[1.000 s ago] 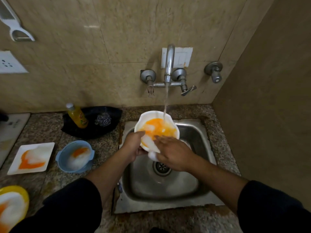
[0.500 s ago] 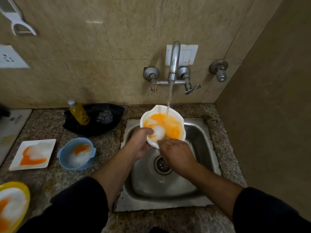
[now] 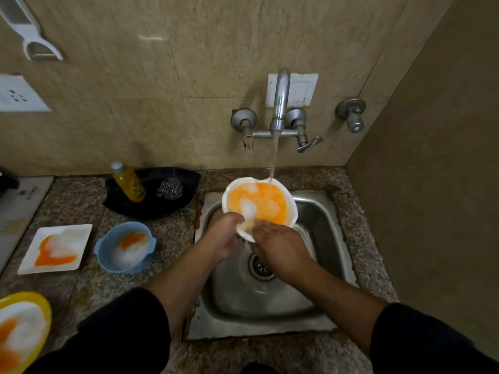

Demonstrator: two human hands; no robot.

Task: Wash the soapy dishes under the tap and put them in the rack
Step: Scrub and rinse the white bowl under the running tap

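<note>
White bowl (image 3: 259, 203), orange residue and foam inside, is held over the sink (image 3: 324, 238), tilted toward the person. Its far rim sits under the tap (image 3: 280, 98) stream, evidently so water runs across and drains. Left grip (image 3: 225, 236) clasps the near-left rim. Right grip (image 3: 280, 252) meets the near rim; its fingers are blurred, so clasping or rubbing cannot be told. Soapy blue bowl (image 3: 125, 247) waits on the surface (image 3: 172, 238). No rack in view.

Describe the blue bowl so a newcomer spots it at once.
Find the steel sink; on the granite counter to its left sits the blue bowl, between the sink and a square white plate. It is the only blue dish, foam and orange residue inside.
</note>
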